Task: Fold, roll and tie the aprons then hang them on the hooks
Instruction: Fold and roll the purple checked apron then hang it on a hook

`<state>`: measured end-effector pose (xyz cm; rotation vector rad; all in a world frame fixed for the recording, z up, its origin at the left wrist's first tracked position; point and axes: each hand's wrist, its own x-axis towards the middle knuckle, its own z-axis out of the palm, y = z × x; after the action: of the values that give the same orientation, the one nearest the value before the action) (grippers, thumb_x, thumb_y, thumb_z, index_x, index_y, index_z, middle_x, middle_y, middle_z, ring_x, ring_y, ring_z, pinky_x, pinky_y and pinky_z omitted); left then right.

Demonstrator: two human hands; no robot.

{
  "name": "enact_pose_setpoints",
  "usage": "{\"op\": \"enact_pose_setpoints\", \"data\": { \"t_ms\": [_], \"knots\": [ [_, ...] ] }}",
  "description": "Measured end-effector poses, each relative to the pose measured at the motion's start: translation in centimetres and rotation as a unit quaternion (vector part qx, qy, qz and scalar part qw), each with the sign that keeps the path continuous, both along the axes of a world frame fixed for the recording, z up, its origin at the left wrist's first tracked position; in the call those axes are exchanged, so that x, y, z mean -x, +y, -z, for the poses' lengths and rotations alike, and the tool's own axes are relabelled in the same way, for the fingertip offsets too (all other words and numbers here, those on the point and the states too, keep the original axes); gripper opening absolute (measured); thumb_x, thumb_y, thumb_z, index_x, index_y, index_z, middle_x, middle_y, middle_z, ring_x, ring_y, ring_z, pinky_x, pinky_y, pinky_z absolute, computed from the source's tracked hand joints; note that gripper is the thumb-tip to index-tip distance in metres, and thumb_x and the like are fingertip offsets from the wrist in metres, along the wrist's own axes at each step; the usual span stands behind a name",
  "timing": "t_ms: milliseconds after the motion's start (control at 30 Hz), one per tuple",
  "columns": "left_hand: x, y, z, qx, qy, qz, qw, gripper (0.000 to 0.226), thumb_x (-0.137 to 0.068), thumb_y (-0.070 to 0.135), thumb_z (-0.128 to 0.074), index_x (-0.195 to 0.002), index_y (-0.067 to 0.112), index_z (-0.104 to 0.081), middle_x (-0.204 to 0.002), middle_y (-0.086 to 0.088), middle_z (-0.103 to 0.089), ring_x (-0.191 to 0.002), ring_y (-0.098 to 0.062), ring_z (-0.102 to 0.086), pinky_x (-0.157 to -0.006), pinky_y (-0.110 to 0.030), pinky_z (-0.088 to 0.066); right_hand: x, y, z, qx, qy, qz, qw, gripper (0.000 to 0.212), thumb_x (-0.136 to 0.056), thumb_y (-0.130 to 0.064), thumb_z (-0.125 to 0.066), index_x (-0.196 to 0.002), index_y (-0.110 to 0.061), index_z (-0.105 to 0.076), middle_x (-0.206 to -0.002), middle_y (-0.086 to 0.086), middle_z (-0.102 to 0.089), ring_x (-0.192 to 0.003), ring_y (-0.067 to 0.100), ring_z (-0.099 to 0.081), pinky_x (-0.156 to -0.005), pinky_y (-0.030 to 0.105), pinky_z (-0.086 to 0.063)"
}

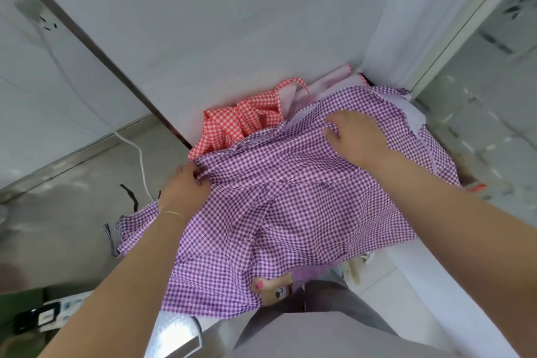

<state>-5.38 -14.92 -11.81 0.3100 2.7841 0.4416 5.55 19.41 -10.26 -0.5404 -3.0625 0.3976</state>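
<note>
White corner, pale walls meeting behind a small white table (pixel 406 253). Purple gingham apron (pixel 290 212) spread over it, front edge hanging off, creased. Left hand (pixel 186 186) pinches the left edge; right hand (pixel 357 136) lies flat on the cloth, fingers (pixel 334 125) straight. Advice: smooth outward, square the edges before folding. Red gingham apron (pixel 241 122) bunched beyond, against the wall.

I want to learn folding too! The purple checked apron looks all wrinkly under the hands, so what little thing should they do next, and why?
Probably smooth it flat first. The purple apron lies rumpled, partly over the red apron. The left hand pinches its edge and the right hand rests on top, so pulling the edge outward while pressing down should flatten it for a neat fold.
</note>
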Motion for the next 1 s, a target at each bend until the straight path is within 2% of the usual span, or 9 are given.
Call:
{"op": "enact_pose_setpoints", "data": {
  "t_ms": [100, 200, 367, 533, 667, 767, 833, 900, 1000],
  "knots": [
    [-1.1, 1.0, 0.3, -0.029, 0.070, 0.006, 0.997, 0.045, -0.090, 0.035, -0.058, -0.125, 0.008, -0.049, -0.123, -0.016, -0.049, -0.114, -0.036, -0.047, -0.096, -0.051, -0.040, 0.6, -1.0, 1.8, 0.042, -0.098, -0.068, 0.992, 0.048, -0.097, -0.034, -0.045, -0.143, -0.021, -0.039, -0.147, 0.007, -0.042, -0.128, 0.031, -0.044, -0.105, 0.047, -0.037],
    [-1.4, 2.5, -0.1, -0.013, 0.081, 0.047, 0.996, 0.054, -0.093, 0.046, -0.052, -0.132, 0.009, -0.046, -0.129, -0.017, -0.050, -0.119, -0.036, -0.046, -0.101, -0.049, -0.036, 1.4, -1.0, 2.7, 0.021, -0.120, -0.054, 0.991, 0.052, -0.098, -0.027, -0.042, -0.148, -0.023, -0.030, -0.151, 0.007, -0.036, -0.132, 0.031, -0.036, -0.108, 0.047, -0.031],
    [-0.9, 3.1, -2.0, -0.031, 0.023, 0.054, 0.998, 0.044, -0.095, 0.051, -0.043, -0.109, 0.014, -0.062, -0.100, -0.013, -0.066, -0.091, -0.031, -0.059, -0.071, -0.034, -0.045, 2.6, -0.5, 2.9, -0.057, -0.182, -0.105, 0.976, 0.035, -0.099, -0.039, -0.042, -0.124, -0.018, -0.056, -0.129, 0.009, -0.054, -0.122, 0.028, -0.046, -0.109, 0.046, -0.026],
    [0.2, 0.8, -2.7, 0.058, 0.025, 0.052, 0.997, 0.043, -0.095, 0.053, -0.044, -0.104, 0.016, -0.064, -0.097, -0.008, -0.067, -0.084, -0.025, -0.058, -0.064, -0.031, -0.039, 3.3, 0.1, 2.9, -0.024, -0.029, -0.086, 0.996, 0.029, -0.098, -0.035, -0.044, -0.109, -0.012, -0.058, -0.113, 0.009, -0.064, -0.106, 0.029, -0.057, -0.098, 0.042, -0.036],
    [-1.1, 2.8, -1.9, 0.021, 0.219, 0.083, 0.972, 0.030, -0.094, 0.032, -0.050, -0.109, 0.008, -0.060, -0.110, -0.015, -0.061, -0.099, -0.033, -0.053, -0.080, -0.042, -0.042, 4.1, 1.0, 3.2, 0.000, -0.023, -0.065, 0.998, 0.028, -0.099, -0.030, -0.045, -0.114, -0.010, -0.058, -0.114, 0.012, -0.063, -0.106, 0.031, -0.056, -0.092, 0.041, -0.040],
    [-3.7, 7.6, -1.7, -0.066, 0.287, 0.273, 0.916, 0.034, -0.094, 0.034, -0.051, -0.112, 0.008, -0.064, -0.115, -0.012, -0.061, -0.106, -0.028, -0.053, -0.092, -0.040, -0.039, 4.5, 1.4, 3.3, 0.043, -0.002, -0.042, 0.998, 0.030, -0.099, -0.031, -0.043, -0.115, -0.012, -0.060, -0.112, 0.012, -0.063, -0.102, 0.030, -0.058, -0.089, 0.040, -0.042],
    [-4.9, 10.9, -0.7, -0.025, 0.209, 0.371, 0.905, 0.052, -0.097, 0.047, -0.043, -0.134, 0.012, -0.052, -0.137, -0.008, -0.053, -0.124, -0.026, -0.048, -0.104, -0.042, -0.036, 4.9, 1.6, 3.4, 0.071, -0.030, -0.041, 0.996, 0.037, -0.100, -0.038, -0.037, -0.115, -0.013, -0.060, -0.114, 0.012, -0.062, -0.104, 0.030, -0.057, -0.091, 0.042, -0.044],
    [-4.8, 12.5, 0.6, 0.075, 0.123, 0.377, 0.915, 0.068, -0.095, 0.060, -0.026, -0.151, 0.021, -0.023, -0.156, -0.005, -0.029, -0.140, -0.027, -0.031, -0.114, -0.046, -0.025, 5.3, 2.2, 4.0, 0.100, -0.099, -0.006, 0.990, 0.049, -0.100, -0.049, -0.030, -0.125, -0.014, -0.055, -0.127, 0.015, -0.055, -0.117, 0.033, -0.050, -0.100, 0.048, -0.041],
    [-4.1, 12.8, 2.5, 0.167, 0.060, 0.364, 0.914, 0.077, -0.081, 0.075, 0.004, -0.146, 0.036, 0.021, -0.162, 0.002, 0.009, -0.148, -0.028, -0.004, -0.117, -0.048, -0.007, 5.0, 5.8, 4.9, 0.129, -0.202, 0.084, 0.967, 0.063, -0.098, -0.056, -0.029, -0.145, -0.015, -0.032, -0.155, 0.017, -0.021, -0.140, 0.039, -0.022, -0.114, 0.055, -0.022]
  ]
}}
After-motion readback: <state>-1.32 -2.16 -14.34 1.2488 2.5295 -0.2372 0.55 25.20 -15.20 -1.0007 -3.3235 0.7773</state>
